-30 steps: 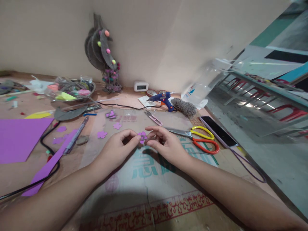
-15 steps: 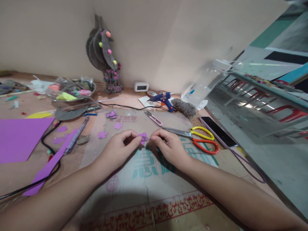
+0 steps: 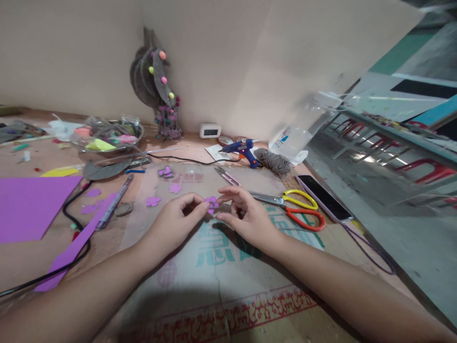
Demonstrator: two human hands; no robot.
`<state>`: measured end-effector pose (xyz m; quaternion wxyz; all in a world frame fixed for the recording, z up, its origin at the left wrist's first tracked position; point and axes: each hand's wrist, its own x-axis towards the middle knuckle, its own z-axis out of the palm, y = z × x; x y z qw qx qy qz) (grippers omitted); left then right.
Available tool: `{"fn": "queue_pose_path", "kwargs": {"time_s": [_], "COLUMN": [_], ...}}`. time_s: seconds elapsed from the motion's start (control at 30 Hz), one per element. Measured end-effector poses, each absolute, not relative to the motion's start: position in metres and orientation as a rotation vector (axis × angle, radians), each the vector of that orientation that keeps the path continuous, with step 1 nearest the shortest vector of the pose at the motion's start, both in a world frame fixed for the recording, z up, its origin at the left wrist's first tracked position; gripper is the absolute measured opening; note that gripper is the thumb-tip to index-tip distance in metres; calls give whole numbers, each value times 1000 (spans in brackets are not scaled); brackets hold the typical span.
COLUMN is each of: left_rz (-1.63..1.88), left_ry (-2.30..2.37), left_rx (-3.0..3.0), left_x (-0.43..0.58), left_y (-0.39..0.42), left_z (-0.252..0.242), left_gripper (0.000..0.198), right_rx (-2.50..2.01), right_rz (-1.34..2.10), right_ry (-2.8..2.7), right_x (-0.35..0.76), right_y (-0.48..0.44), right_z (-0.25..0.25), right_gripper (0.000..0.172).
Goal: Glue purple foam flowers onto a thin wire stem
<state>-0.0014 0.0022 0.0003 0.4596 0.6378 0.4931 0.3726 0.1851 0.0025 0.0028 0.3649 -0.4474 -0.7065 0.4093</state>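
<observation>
Between the thumb and forefinger of my left hand (image 3: 182, 214) is a small purple flower cutout (image 3: 212, 204) with a dark mark or strand at its centre. Just to its right, my right hand (image 3: 248, 214) has thumb and fingers spread, the fingertips close by the petals; whether they touch it I cannot tell. More loose purple flowers (image 3: 153, 201) lie on the printed sheet (image 3: 171, 305) beyond my left hand. Past my right hand are scissors (image 3: 303, 209) with one yellow and one red handle, and small pink thread snips (image 3: 228, 176), partly covered by my fingers.
A blue glue gun (image 3: 240, 149), a ball of grey yarn (image 3: 273, 162) and a white clock (image 3: 210, 130) stand at the back. A phone (image 3: 324, 197) lies right. Purple sheet (image 3: 32, 205), pen (image 3: 114, 202) and black cable (image 3: 67, 205) are left, below a metal bowl (image 3: 107, 143).
My right hand's fingers have opened from a pinch and spread apart beside the flower. My left hand still holds the flower in nearly the same place.
</observation>
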Motion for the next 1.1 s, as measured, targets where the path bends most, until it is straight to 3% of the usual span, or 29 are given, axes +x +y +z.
{"fn": "queue_pose_path", "kwargs": {"time_s": [0.17, 0.4, 0.5, 0.9, 1.1], "left_rz": [916, 903, 886, 882, 877], "left_ry": [1203, 1201, 1208, 1215, 1188], "left_rx": [1575, 1567, 1592, 1628, 1641], "left_x": [-2, -2, -2, -1, -1], "left_y": [2, 2, 1, 0, 0], "left_z": [0, 0, 1, 4, 3], "left_gripper": [24, 25, 25, 23, 23], "right_rx": [-1072, -1105, -1027, -1151, -1233], "right_rz": [1194, 556, 468, 502, 789], "right_ry": [-1791, -2015, -2093, -2073, -1944], "right_x": [183, 189, 191, 188, 185], "right_y": [0, 1, 1, 3, 4], "right_z": [2, 4, 6, 9, 8], "right_gripper": [27, 17, 8, 12, 8]}}
